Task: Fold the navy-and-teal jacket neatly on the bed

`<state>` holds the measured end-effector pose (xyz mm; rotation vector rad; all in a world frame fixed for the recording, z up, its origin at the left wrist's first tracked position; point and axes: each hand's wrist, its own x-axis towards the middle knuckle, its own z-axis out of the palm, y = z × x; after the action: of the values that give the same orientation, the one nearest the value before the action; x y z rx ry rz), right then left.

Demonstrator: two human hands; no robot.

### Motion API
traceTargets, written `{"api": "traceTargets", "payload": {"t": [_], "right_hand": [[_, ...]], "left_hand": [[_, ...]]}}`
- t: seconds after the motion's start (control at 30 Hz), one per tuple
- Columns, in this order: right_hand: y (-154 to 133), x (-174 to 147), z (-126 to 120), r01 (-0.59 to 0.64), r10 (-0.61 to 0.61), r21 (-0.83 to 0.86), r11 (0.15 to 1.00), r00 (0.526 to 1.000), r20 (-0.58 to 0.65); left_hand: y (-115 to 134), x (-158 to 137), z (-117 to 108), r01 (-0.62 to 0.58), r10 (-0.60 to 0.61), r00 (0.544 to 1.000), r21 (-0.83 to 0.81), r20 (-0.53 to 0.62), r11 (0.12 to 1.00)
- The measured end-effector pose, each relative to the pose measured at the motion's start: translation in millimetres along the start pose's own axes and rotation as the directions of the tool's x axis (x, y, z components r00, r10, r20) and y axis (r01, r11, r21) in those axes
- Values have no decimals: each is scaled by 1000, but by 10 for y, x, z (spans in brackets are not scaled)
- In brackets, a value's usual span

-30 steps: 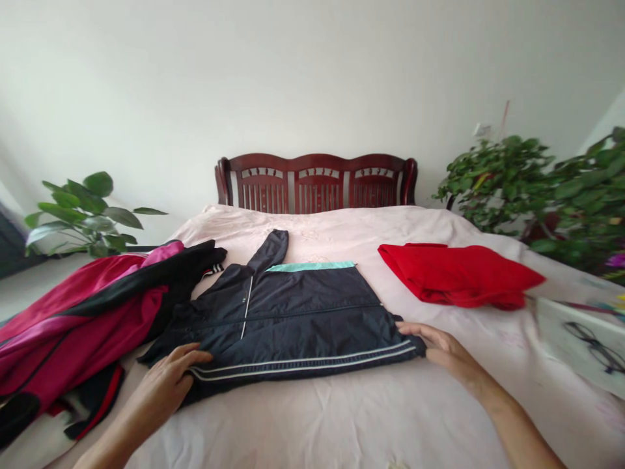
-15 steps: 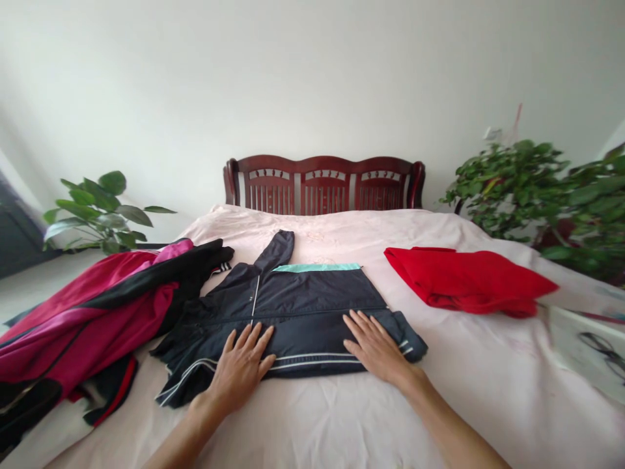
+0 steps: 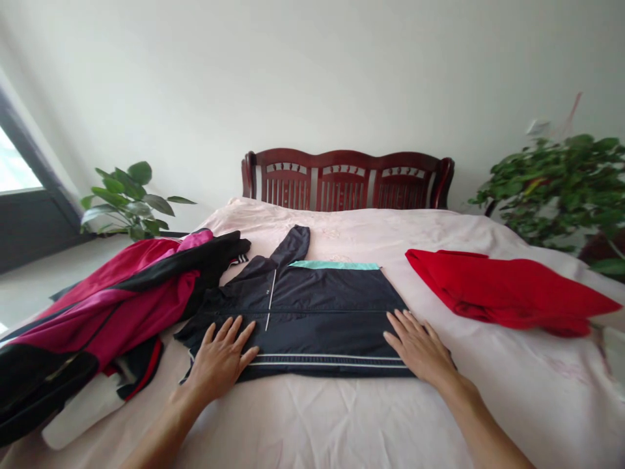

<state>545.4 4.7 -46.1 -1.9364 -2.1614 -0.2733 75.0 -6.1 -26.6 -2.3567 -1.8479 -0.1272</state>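
A dark navy jacket [image 3: 322, 332] lies spread on the bed, with white piping along its near edge and a mint-green strip at its far edge. One sleeve points toward the headboard, and the near side looks folded over. My left hand [image 3: 217, 358] rests flat on the jacket's left part, fingers spread. On its right end lies my right hand [image 3: 420, 345], palm down with fingers stretched out. Both hands press on the cloth without gripping it. The cloth under the palms is hidden.
A pile of pink, red and black clothes [image 3: 131, 306] lies on the left. Folded red cloth [image 3: 502, 290] is on the right. The pale pink bedsheet [image 3: 332, 423] runs back to a dark wooden headboard [image 3: 344, 179]. Leafy plants [image 3: 129, 195] flank the bed.
My hands have slid apart along the jacket, the left one toward its left side, the right one onto its right end. The view has turned slightly left.
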Motion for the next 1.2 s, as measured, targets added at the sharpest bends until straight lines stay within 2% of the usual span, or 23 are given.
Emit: {"api": "traceTargets", "payload": {"t": [0.13, 0.23, 0.27, 0.3, 0.37, 0.4, 0.43, 0.47, 0.5, 0.53, 0.63, 0.7, 0.83, 1.07, 1.13, 1.2], "right_hand": [[7, 7, 4, -36, 34, 78, 996, 999, 28], [11, 52, -96, -122, 106, 327, 937, 992, 66], [33, 75, -155, -157, 135, 468, 870, 988, 81], [71, 98, -222, -191, 169, 617, 763, 981, 95], [195, 125, -357, -248, 278, 846, 471, 952, 124], [275, 124, -410, -262, 341, 903, 341, 929, 141], [361, 111, -442, -272, 402, 928, 256, 903, 154], [446, 88, -448, -287, 455, 930, 230, 876, 158], [524, 57, -427, -308, 492, 912, 272, 859, 143], [588, 23, -379, -325, 506, 874, 361, 856, 109], [677, -67, -146, -334, 460, 699, 633, 888, 7], [666, -96, -7, -317, 425, 630, 709, 905, -23], [652, -96, 73, -332, 424, 579, 745, 905, -26], [719, -155, -61, -417, 510, 572, 706, 860, -3], [693, -175, -112, -437, 528, 544, 716, 849, -14], [666, -180, -166, -434, 511, 501, 749, 859, -20]], "left_hand": [[-59, 3, 20, 29, -32, 999, 55, 39, 998], [-109, 1, 76, 9, -16, 998, 111, 59, 994], [-126, 1, 95, -18, 8, 997, 134, 80, 991], [-141, 3, 108, -54, 38, 994, 156, 105, 986], [-159, 8, 112, -113, 84, 984, 187, 156, 976], [-160, 9, 101, -125, 91, 981, 198, 174, 972], [-157, 9, 83, -122, 83, 978, 208, 189, 971], [-151, 8, 60, -115, 71, 977, 216, 201, 969], [-143, 6, 37, -117, 68, 974, 223, 214, 968], [-137, 4, 15, -124, 71, 971, 228, 228, 966], [-137, 1, -21, -167, 106, 961, 234, 256, 958], [-152, 6, -14, -180, 115, 957, 234, 265, 955], [-187, 25, 29, -172, 98, 950, 236, 295, 957], [-159, 21, -10, -169, 94, 950, 239, 296, 956], [-121, 14, -44, -143, 76, 960, 240, 271, 960], [-77, 12, -77, -93, 34, 966, 223, 257, 970]]}}
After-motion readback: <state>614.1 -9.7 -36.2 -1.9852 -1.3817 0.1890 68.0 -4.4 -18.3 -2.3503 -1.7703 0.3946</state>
